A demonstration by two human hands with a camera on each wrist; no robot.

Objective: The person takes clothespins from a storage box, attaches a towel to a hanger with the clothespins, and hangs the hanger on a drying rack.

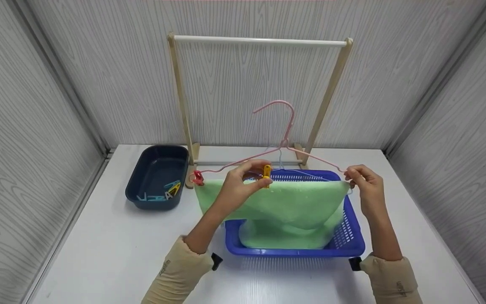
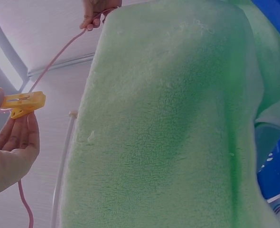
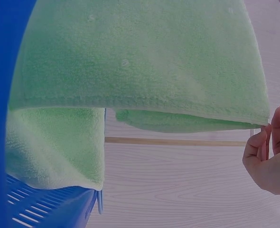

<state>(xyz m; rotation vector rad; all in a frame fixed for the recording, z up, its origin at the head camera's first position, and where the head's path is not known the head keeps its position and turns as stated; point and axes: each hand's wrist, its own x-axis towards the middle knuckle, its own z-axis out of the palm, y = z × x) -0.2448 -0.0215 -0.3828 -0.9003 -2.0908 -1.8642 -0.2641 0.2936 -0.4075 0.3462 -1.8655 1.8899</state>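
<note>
In the head view my left hand (image 1: 239, 182) pinches a yellow clothespin (image 1: 267, 172) between thumb and fingers, in front of the towel's top edge. A light green towel (image 1: 298, 202) hangs folded along a pink wire hanger (image 1: 286, 136). Its left corner is clipped to the hanger by a red clothespin (image 1: 198, 178). My right hand (image 1: 368, 183) pinches the towel's other top corner together with the hanger's right end. In the left wrist view the yellow clothespin (image 2: 26, 102) sits beside the towel, close to the pink wire. The right wrist view shows the right fingertips (image 3: 257, 142) at the towel corner.
Below the towel stands a blue basket (image 1: 293, 252) with more green cloth and a light blue hanger (image 1: 280, 158) at its back. A dark tub (image 1: 141, 169) with several clothespins (image 1: 156, 198) is at left. Behind rises a wooden rack with a white bar (image 1: 260, 41).
</note>
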